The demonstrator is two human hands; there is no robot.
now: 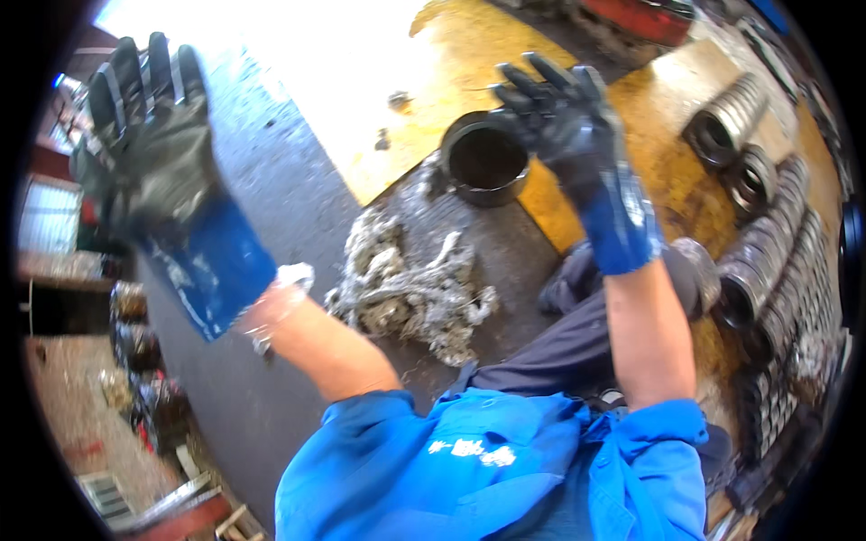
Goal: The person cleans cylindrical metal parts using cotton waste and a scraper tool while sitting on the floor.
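My left hand (162, 162), in a black and blue rubber glove, is raised at the upper left with its fingers spread and nothing in it. My right hand (577, 126) wears a matching glove and is open too, fingers stretched and slightly bent. It overlaps the right rim of a dark round container or ring (494, 197); whether they touch I cannot tell. That dark round piece sits where the dark surface meets a yellow sheet. Between my forearms lies a tangled heap of grey-white waste yarn (410, 293).
Stacked metal rings (726, 117) and long rows of ring-shaped parts (767, 248) lie at the right. The yellow sheet (532, 54) spans the far side, brightly lit. Small dark bits (398, 100) lie on it. Several bundled items (153, 397) stand at the left.
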